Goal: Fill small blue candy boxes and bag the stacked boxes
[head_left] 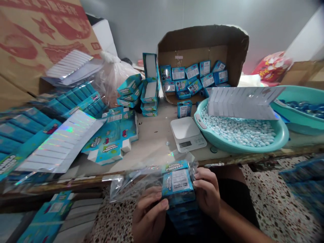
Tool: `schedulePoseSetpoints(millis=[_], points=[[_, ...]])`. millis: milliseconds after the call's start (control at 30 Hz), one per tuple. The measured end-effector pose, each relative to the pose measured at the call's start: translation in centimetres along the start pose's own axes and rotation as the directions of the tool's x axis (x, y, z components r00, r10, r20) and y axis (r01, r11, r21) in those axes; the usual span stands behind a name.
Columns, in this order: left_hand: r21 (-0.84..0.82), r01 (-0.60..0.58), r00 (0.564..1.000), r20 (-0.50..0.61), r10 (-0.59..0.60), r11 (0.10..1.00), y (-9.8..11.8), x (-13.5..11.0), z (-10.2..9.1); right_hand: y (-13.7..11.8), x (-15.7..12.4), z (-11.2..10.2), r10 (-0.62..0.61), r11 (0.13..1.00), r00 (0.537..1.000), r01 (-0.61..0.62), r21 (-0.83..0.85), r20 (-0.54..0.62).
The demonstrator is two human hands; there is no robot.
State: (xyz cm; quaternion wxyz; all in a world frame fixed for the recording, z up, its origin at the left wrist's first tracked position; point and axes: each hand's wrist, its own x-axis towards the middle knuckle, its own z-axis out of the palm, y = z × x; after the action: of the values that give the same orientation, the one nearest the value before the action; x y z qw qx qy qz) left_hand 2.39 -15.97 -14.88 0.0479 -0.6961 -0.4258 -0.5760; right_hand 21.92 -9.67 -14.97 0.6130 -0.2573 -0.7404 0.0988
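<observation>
The left hand (152,206) and right hand (208,189) hold the box stack (177,184) by opposite sides, the sound grip; probably light, crushable, slippery in clear plastic (131,184).

A small candy-packing workshop, with a rough-edged worktable (157,135) set before a plain grey wall (136,27) and a speckled terrazzo floor (121,217) below. On the table sit a white digital kitchen scale (186,130), a turquoise basin (243,148) of pale candies (240,132), flattened blue cartons (111,140) printed "Caramelo", and an open cardboard box (199,42) holding many small blue packs (192,71).
</observation>
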Motion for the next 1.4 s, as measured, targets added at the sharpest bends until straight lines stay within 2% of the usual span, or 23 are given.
schedulePoseSetpoints(millis=[167, 267, 433, 533, 633, 767, 833, 933, 1033, 1100, 1233, 1333, 1400], points=[[-0.095, 0.019, 0.999, -0.047, -0.024, 0.995, 0.6, 0.2, 1.7, -0.2, -1.1, -0.1, 0.139, 0.989, 0.989, -0.141, -0.045, -0.053], [-0.124, 0.040, 0.994, -0.095, -0.052, 0.992, 0.5, -0.1, 2.8, -0.3, -1.2, 0.4, 0.219, 0.976, 0.970, -0.218, 0.016, -0.106], [-0.091, 0.064, 0.991, -0.114, -0.075, 0.994, 0.2, -0.8, 3.0, -0.3, -1.3, 0.8, 0.331, 0.939, 0.940, -0.320, 0.125, -0.086], [-0.055, 0.044, 0.996, -0.076, -0.048, 0.997, 0.7, -0.3, 2.4, -0.4, -1.3, 1.0, 0.460, 0.879, 0.877, -0.426, 0.214, -0.140], [-0.026, -0.003, 1.000, -0.013, 0.003, 1.000, 1.5, 0.7, 1.8, -0.4, -1.3, 1.2, 0.580, 0.792, 0.802, -0.513, 0.331, -0.143], [0.013, -0.073, 0.995, 0.072, 0.072, 0.997, 2.4, 1.3, 1.0, 0.1, -1.1, 0.5, 0.682, 0.709, 0.724, -0.624, 0.329, -0.098], [0.024, -0.117, 0.987, 0.118, 0.113, 0.993, 2.4, 1.1, 0.5, 0.5, -0.8, -0.1, 0.683, 0.714, 0.728, -0.648, 0.264, -0.061], [0.054, -0.193, 0.957, 0.229, 0.176, 0.980, 1.8, 0.1, -0.3, 1.2, 0.0, -1.1, 0.640, 0.760, 0.768, -0.626, 0.176, -0.029], [0.078, -0.247, 0.934, 0.285, 0.216, 0.966, 1.3, -0.7, -0.5, 1.7, 0.6, -1.4, 0.649, 0.758, 0.759, -0.638, 0.134, -0.058], [0.061, -0.227, 0.944, 0.259, 0.205, 0.972, 1.2, -0.7, -0.2, 2.0, 0.7, -1.3, 0.657, 0.753, 0.751, -0.650, 0.103, -0.070], [-0.039, -0.081, 0.985, 0.148, 0.086, 0.996, 1.9, 0.9, 0.4, 2.4, 0.4, -1.5, 0.625, 0.780, 0.778, -0.618, 0.099, -0.066], [-0.058, -0.005, 0.988, 0.153, 0.014, 0.998, 1.9, 2.9, 0.4, 2.6, 0.7, -2.4, 0.598, 0.792, 0.798, -0.603, 0.093, 0.072], [-0.022, 0.004, 0.980, 0.199, 0.000, 1.000, 1.5, 4.2, 0.4, 2.7, 1.2, -3.1, 0.591, 0.782, 0.785, -0.614, 0.108, 0.183]])
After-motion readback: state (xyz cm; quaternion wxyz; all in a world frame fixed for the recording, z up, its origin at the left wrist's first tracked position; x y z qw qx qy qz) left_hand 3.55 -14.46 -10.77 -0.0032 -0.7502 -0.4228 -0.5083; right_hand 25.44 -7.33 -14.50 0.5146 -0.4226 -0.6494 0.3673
